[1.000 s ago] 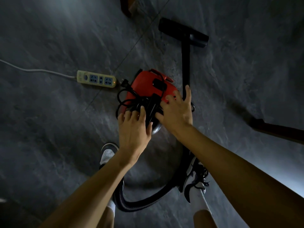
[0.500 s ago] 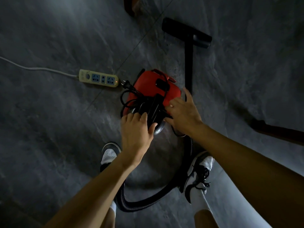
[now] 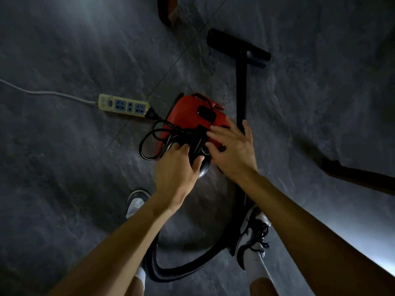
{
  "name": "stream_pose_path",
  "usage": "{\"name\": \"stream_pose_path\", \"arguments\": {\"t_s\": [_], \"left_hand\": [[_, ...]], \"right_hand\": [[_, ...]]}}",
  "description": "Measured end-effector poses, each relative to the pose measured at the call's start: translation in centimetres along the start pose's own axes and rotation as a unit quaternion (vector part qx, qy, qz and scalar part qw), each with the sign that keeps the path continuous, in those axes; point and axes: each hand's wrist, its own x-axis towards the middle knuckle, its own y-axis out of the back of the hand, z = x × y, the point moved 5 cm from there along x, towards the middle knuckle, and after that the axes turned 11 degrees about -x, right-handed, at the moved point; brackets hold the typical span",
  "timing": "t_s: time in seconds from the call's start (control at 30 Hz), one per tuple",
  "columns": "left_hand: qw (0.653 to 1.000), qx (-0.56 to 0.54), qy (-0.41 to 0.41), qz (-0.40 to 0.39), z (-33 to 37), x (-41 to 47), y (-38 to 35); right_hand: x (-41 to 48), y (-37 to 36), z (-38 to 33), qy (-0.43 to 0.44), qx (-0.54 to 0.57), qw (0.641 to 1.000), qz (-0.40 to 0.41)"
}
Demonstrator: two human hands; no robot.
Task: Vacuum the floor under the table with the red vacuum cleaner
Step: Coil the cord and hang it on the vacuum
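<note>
Red vacuum cleaner (image 3: 188, 116) on grey stone-look floor (image 3: 64, 167), centre of view, just ahead of two sneakers. Black cord (image 3: 158, 135) bundled on top, plug at yellowed power strip (image 3: 124, 106) to its left. Left hand (image 3: 177, 174) curled on the black handle w/ cord, grip clamped there. Right hand (image 3: 233, 150) fingers spread, grip apart, resting on red shell. Black wand & floor nozzle (image 3: 238, 48) beyond; ribbed hose (image 3: 192, 268) looping near feet.
</note>
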Motion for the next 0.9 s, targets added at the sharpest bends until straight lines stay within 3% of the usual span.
{"name": "stream_pose_path", "arguments": {"t_s": [0.07,0.13,0.27,0.37,0.5,0.57,0.6,0.67,0.8,0.9], "left_hand": [[1.000,0.005,0.003,0.008,0.7,0.7,0.4],[1.000,0.021,0.017,0.006,1.5,1.2,0.6],[0.998,0.055,0.021,-0.003,2.1,1.2,0.2],[1.000,0.017,0.019,0.015,1.4,1.1,-0.4],[0.999,-0.013,0.018,0.041,1.0,1.2,-0.7],[0.998,-0.020,0.014,0.053,0.8,1.5,-0.7],[0.998,-0.022,0.011,0.060,0.7,1.7,-0.8],[0.997,-0.020,0.004,0.075,0.9,1.9,-1.1],[0.996,-0.008,0.019,0.087,1.2,2.2,-1.3],[0.995,0.004,0.001,0.097,1.1,2.4,-1.2]], "right_hand": [[-0.3,1.6,1.7,-0.062,0.109,0.990,0.063],[-0.8,2.2,3.8,-0.188,0.173,0.963,0.090],[0.6,1.2,5.5,-0.325,0.187,0.917,0.135],[1.6,-0.7,7.8,-0.465,0.257,0.828,0.182],[1.6,-5.1,11.8,-0.589,0.340,0.729,0.075],[2.2,-7.8,13.8,-0.584,0.356,0.729,-0.021],[2.7,-8.9,14.6,-0.560,0.338,0.754,-0.065],[4.0,-10.3,14.9,-0.465,0.249,0.835,-0.153],[5.2,-12.9,16.1,-0.371,0.112,0.913,-0.130],[5.2,-15.3,17.3,-0.343,0.087,0.919,-0.175]]}}
